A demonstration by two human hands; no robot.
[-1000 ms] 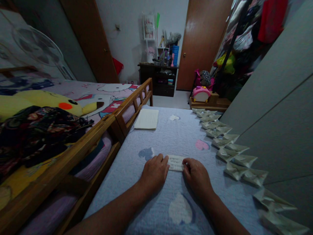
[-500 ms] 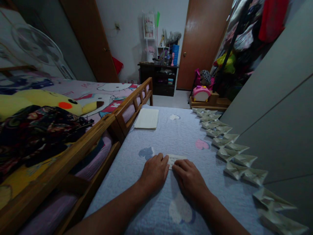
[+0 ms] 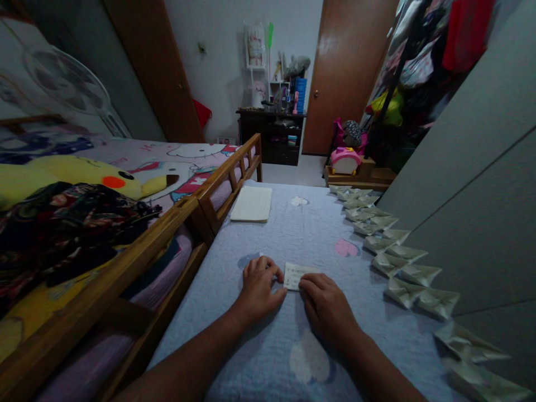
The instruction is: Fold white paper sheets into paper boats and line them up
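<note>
A small folded piece of paper (image 3: 293,274) with faint marks lies flat on the pale blue bedspread (image 3: 268,346) in front of me. My right hand (image 3: 324,298) covers its right part, fingers bent and pressed together on it. At the paper's left edge is my left hand (image 3: 262,285), its thumb and forefinger spread apart with the tips close to the edge. Whether those tips touch the paper I cannot tell. Folded paper boats (image 3: 402,290) stand in rows along the right side of the bed.
A stack of paper sheets (image 3: 251,204) lies farther up the bed. The wooden bed rail (image 3: 176,215) runs along the left, with a yellow plush toy (image 3: 84,173) and a dark patterned cloth (image 3: 62,229) beyond it. A pale cabinet (image 3: 473,212) borders the right side.
My left hand has shifted slightly left and its thumb and forefinger have parted, showing more of the folded paper. My right hand has hardly moved.
</note>
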